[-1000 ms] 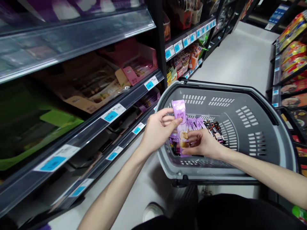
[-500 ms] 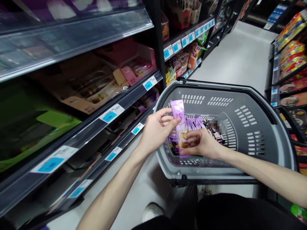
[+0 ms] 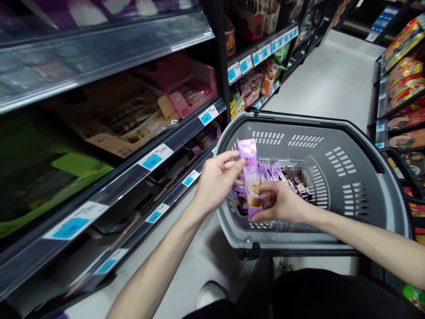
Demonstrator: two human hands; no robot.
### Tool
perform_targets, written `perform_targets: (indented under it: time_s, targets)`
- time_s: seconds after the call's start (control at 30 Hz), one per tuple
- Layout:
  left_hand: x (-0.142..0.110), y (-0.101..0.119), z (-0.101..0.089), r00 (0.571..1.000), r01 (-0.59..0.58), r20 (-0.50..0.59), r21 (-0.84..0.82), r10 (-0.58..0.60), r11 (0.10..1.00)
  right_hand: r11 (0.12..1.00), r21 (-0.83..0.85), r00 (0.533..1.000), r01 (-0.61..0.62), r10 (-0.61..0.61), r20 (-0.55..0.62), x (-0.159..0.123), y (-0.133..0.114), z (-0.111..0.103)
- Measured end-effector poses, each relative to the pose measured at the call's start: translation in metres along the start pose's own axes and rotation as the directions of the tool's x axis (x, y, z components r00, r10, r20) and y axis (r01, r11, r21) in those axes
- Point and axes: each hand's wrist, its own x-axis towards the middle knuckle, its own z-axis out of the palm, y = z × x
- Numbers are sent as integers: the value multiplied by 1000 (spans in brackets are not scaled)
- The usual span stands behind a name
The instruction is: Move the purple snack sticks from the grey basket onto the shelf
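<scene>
A long purple sachet (image 3: 251,176) with a drink cup printed on it stands upright between both hands over a grey shopping basket (image 3: 381,195). My left hand (image 3: 217,182) pinches its upper part with thumb and fingers closed. My right hand (image 3: 281,202) grips its lower end from the right. Under the hands, several more purple sachets (image 3: 269,172) and dark wrapped snacks (image 3: 299,184) lie on the basket floor.
Store shelving (image 3: 109,128) with blue price tags runs along the left, holding brown, pink and green display boxes. More snack shelves (image 3: 401,84) line the right. A pale aisle floor (image 3: 332,79) stretches beyond the basket. My shoe (image 3: 210,293) shows below.
The sachet has tilted slightly and shifted a little right between my hands. Both hands keep their hold; the basket has not moved.
</scene>
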Motion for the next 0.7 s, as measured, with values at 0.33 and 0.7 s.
perform_targets:
  time_s: [0.33, 0.7]
  targets:
    - [1, 0, 0, 1000, -7, -19, 3, 7, 1000, 998, -56, 1000, 7, -8, -5, 2, 3, -3]
    - [2, -1, -1, 1000, -16, -12, 1, 16, 1000, 997, -80, 1000, 13, -15, -19, 3, 1, -3]
